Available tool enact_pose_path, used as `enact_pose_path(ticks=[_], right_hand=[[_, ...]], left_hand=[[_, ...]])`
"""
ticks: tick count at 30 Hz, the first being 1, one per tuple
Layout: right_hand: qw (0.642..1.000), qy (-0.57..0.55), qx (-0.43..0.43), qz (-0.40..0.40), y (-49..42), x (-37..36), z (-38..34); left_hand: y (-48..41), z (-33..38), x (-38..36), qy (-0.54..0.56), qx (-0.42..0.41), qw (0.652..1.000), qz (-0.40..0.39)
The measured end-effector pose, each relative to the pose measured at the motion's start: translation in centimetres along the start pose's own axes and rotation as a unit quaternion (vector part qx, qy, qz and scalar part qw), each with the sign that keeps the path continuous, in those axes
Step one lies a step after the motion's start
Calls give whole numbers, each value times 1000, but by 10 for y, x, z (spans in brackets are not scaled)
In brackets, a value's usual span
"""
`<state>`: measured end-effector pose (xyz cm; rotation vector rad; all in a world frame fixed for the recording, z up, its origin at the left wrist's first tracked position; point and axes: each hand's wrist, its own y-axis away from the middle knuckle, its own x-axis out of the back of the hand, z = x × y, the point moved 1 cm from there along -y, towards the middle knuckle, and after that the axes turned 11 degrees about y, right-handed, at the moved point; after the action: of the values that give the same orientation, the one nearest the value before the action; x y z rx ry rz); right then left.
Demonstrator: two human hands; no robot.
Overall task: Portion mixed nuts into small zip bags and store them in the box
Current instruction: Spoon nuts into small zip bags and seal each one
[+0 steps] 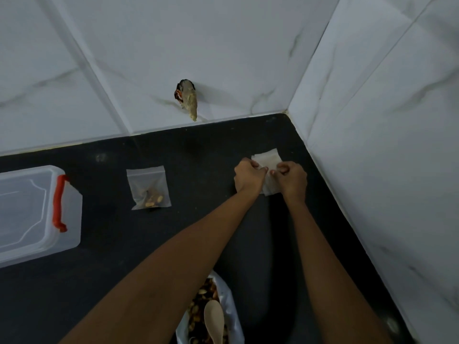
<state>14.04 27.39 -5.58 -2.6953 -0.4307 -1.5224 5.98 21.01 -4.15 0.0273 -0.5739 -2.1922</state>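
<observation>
Holds both arms stretched toward the far right corner of the black counter point(111, 256), close to where the two marbled tile walls point(372, 145) meet. Grips the empty zip bags point(269, 158) with the left hand point(249, 178), fingers curled over their left edge and knuckles up. Pinches the same pale plastic with the right hand point(290, 181), thumb and curled fingers closed on it from the right, the two hands nearly touching. Looks like a thin stack rather than a single bag, though too blurred to be sure. Has the far corners of the plastic showing beyond the knuckles and a near corner showing below, against the counter. To the left, well apart from the hands: one filled zip bag point(149, 188) lying flat on the counter, a small heap of nuts gathered in its lower half. Farther left, at the frame's edge: the translucent box point(37, 214), lid on, with a red latch point(59, 203) on its right end. At the bottom edge, partly under the left forearm: an open plastic bag of mixed nuts point(198, 314), with a wooden spoon point(214, 319) resting in it, bowl upward. On the back wall, just above the counter: a rough hole point(187, 99) with something reddish inside.
</observation>
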Motion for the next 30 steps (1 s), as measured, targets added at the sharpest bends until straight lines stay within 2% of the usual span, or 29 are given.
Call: enact_pose_path(ticks=[7, 13, 20, 25, 30], right_hand=[[1000, -14, -3, -7, 0, 1, -1], [997, -82, 8, 0, -1, 19, -2], [990, -132, 14, -48, 12, 39, -13], [985, -154, 16, -78, 39, 52, -24], [975, -209, 9, -75, 87, 64, -34]], left_hand=[[-3, -1, -2, 42, 31, 999, -17], [2, 3, 11, 180, 81, 978, -69], [23, 15, 35, 192, 72, 971, -122], [50, 26, 66, 167, 35, 970, -171], [86, 26, 102, 132, -7, 977, -170]])
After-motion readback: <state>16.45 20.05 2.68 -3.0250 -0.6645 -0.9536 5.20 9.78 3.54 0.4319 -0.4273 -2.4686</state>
